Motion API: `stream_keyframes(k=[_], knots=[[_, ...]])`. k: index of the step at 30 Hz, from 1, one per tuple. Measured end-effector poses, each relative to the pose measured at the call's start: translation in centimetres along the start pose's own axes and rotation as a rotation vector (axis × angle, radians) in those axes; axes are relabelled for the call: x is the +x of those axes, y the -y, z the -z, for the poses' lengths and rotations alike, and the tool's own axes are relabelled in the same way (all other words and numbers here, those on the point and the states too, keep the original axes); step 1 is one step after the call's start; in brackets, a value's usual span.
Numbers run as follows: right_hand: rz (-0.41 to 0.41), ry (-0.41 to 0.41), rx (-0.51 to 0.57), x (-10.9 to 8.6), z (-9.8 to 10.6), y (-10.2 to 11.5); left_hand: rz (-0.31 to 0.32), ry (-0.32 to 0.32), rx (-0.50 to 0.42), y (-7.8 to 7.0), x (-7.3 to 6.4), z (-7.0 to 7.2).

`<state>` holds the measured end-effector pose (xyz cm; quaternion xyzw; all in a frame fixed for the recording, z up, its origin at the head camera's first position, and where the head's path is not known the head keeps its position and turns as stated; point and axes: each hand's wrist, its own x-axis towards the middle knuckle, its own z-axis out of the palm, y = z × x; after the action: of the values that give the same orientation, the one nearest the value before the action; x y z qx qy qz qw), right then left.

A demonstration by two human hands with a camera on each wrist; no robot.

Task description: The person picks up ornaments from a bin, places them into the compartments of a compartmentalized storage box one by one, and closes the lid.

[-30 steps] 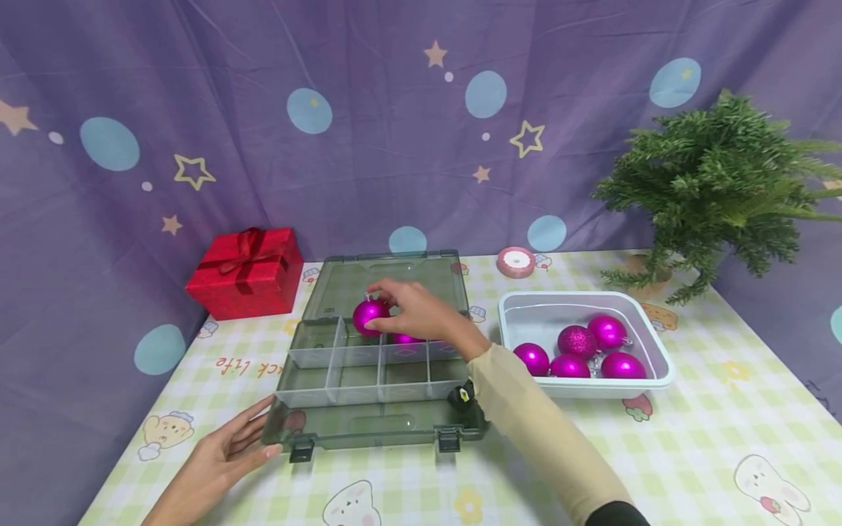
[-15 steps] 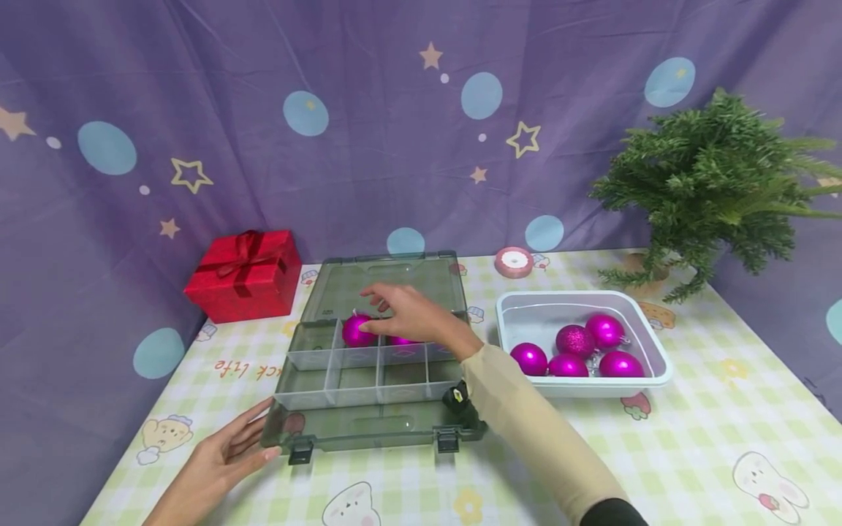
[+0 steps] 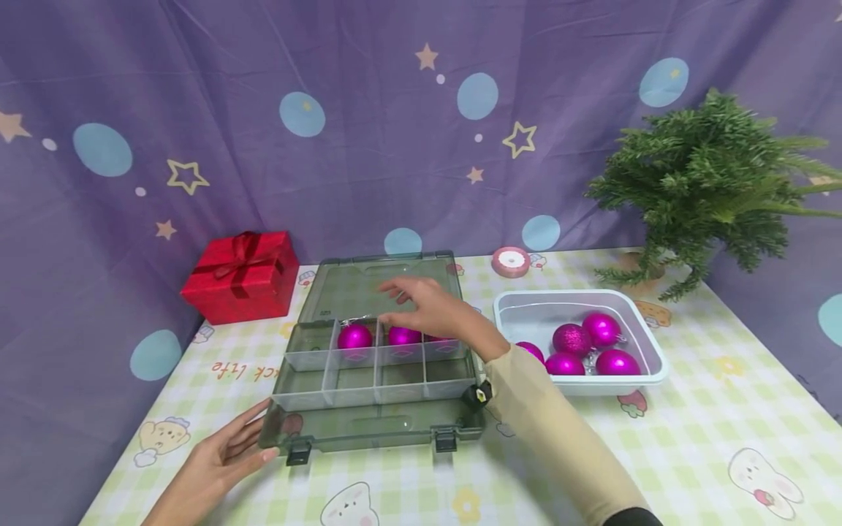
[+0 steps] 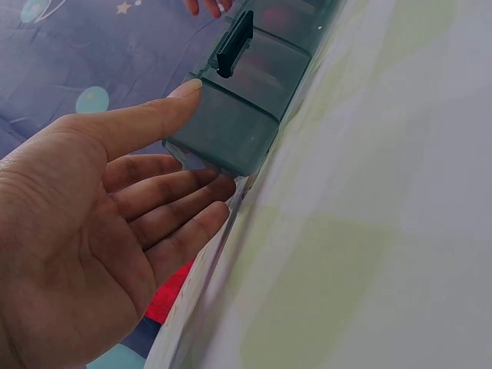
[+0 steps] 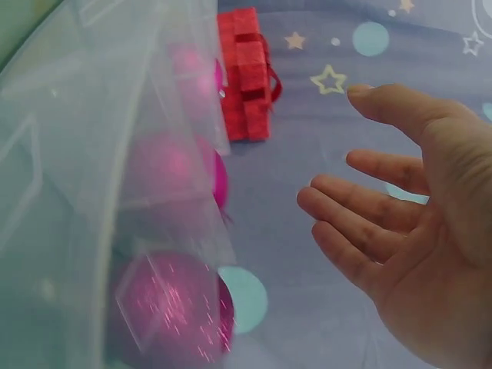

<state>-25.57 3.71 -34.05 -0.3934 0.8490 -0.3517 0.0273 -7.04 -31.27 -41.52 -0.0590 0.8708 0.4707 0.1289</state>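
Note:
A dark translucent compartment box (image 3: 368, 421) lies with its lid laid back. Three magenta Christmas baubles sit in its back row: a shiny bauble (image 3: 355, 337), another shiny bauble (image 3: 404, 336), and, partly behind my wrist, a glittery bauble (image 5: 173, 307). My right hand (image 3: 427, 310) hovers over that row, fingers spread and holding nothing; the right wrist view shows its bare palm. At the box's front left corner, my left hand (image 3: 220, 453) rests with its thumb at the front and its extended fingers along the side.
Right of the box, a pale blue tub (image 3: 582, 298) holds several magenta baubles. A red gift box (image 3: 243, 277) stands back left. A pink ribbon spool (image 3: 511, 261) and a small artificial fir tree (image 3: 697, 190) are at the back, before a purple curtain (image 3: 368, 146).
My right hand has lowered a shiny bauble into the second back compartment, let go of it and drawn off to the right. The left hand has stayed at the box's corner.

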Motion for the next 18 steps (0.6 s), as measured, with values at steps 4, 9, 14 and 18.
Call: stream_keyframes(k=[4,9,14,18], knots=[[-0.029,-0.032,0.003,-1.5,1.4,-0.4,0.01,-0.005,0.007,0.0,0.1,-0.1],[-0.064,-0.1,0.007,-3.6,2.9,-1.4,0.019,-0.007,0.009,0.0,0.2,-0.1],[-0.081,-0.169,0.024,-5.9,4.2,-2.7,0.026,0.0,0.004,-0.1,0.2,0.0],[-0.105,-0.212,0.033,-7.8,5.0,-4.0,0.025,0.0,0.022,-0.2,0.3,0.0]])
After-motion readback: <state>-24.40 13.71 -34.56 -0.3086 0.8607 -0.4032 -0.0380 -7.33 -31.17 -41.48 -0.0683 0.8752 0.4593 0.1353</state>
